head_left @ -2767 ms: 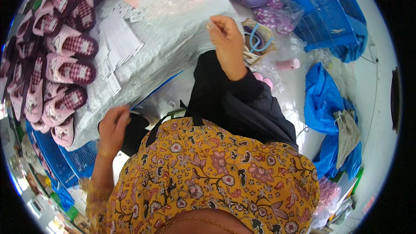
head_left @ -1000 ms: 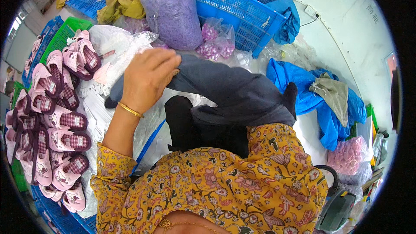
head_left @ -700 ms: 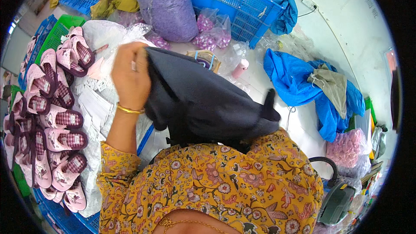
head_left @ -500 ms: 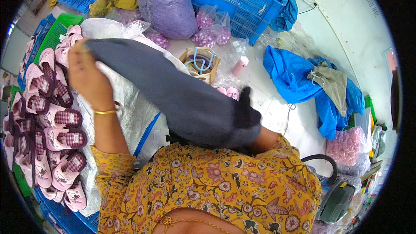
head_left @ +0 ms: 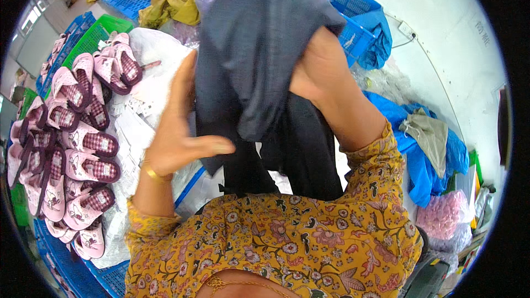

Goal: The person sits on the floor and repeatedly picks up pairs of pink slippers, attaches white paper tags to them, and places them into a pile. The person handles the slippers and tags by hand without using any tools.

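Observation:
A dark blue-grey cloth [head_left: 248, 60], perhaps a garment, hangs raised in front of me, with a darker piece at its top. My right hand [head_left: 317, 69] grips the cloth at its upper right edge; the fingertips are hidden in its folds. My left hand [head_left: 179, 127], slightly blurred, stands upright along the cloth's left edge with the thumb stretched out and the fingers apart from it. It looks open, and I cannot tell whether it touches the cloth. My black trousers [head_left: 309, 149] show below.
Pink slippers [head_left: 91, 138] with checked insoles lie stacked on the left, beside a white sheet [head_left: 149, 49]. A green crate [head_left: 110, 26] and a blue crate [head_left: 353, 36] stand farther back. Blue sheeting [head_left: 408, 182] with a grey cloth [head_left: 428, 132] and a bag of pink pieces [head_left: 441, 215] lie right.
The cloth, earlier stretched sideways between my hands and over my right forearm, is now lifted upright in front. My right hand has come up out of it; my left has moved inward.

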Motion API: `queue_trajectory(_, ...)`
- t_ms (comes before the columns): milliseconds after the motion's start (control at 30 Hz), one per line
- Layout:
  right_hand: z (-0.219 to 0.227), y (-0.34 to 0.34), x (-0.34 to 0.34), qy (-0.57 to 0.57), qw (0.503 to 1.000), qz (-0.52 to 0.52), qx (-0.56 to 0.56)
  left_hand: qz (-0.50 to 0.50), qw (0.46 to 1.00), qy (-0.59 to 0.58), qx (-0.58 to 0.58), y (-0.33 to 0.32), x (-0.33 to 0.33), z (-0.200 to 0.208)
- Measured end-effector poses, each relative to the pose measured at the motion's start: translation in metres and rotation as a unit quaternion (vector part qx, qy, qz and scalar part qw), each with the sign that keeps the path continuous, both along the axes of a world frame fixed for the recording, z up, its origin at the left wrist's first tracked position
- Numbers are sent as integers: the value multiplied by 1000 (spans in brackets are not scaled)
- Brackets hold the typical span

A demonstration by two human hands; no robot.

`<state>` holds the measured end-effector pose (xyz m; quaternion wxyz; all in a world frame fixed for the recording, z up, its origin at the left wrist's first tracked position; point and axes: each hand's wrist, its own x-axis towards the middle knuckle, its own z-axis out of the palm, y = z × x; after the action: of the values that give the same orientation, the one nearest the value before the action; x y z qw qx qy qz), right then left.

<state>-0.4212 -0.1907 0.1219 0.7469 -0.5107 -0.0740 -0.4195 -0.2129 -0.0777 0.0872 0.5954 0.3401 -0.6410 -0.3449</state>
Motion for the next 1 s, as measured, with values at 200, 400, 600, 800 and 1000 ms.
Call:
queue_trajectory(200,35,48,34,317,705,-319,-549,77,991,-89,65,-23,-26,-70)
queue_trajectory(400,-21,77,-12,348,921,-110,-133,44,918,385,86,-2,21,-12)
queue_trajectory(600,-173,80,-29,435,744,-498,-93,7,926,374,50,27,25,-11)
queue_trajectory(800,-258,66,-1,304,688,-643,-143,-17,928,360,97,43,18,-22)
queue_trajectory(1000,-322,54,14,429,700,-560,-110,4,933,345,105,57,22,-25)
